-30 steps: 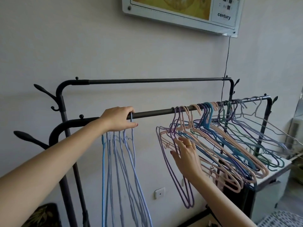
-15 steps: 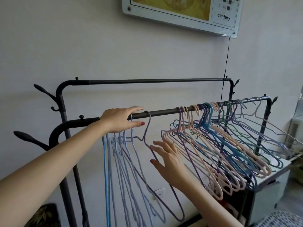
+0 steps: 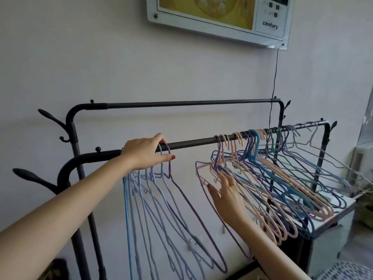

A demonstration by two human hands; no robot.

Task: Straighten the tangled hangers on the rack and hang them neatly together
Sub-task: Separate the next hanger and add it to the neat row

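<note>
A black rack has a front rail (image 3: 193, 141) and a higher back rail (image 3: 181, 104). At the left of the front rail hang several light blue hangers (image 3: 141, 209) close together, with a purple hanger (image 3: 193, 215) beside them on the right. My left hand (image 3: 145, 154) is closed over the rail and their hooks. To the right, a tangled bunch of pink, blue, purple and green hangers (image 3: 282, 184) hangs askew. My right hand (image 3: 226, 193) is open with fingers spread, touching the leftmost pink hanger of that bunch.
A white cabinet (image 3: 343, 205) stands under the tangled bunch at the right. Curved pegs (image 3: 50, 116) stick out of the rack's left posts. A wall panel (image 3: 222, 15) hangs above, with a black cable (image 3: 274, 77) running down behind the rack.
The purple hanger left the tangled bunch and now hangs next to the blue ones under my left hand. My right hand let go of it and moved back right to the bunch.
</note>
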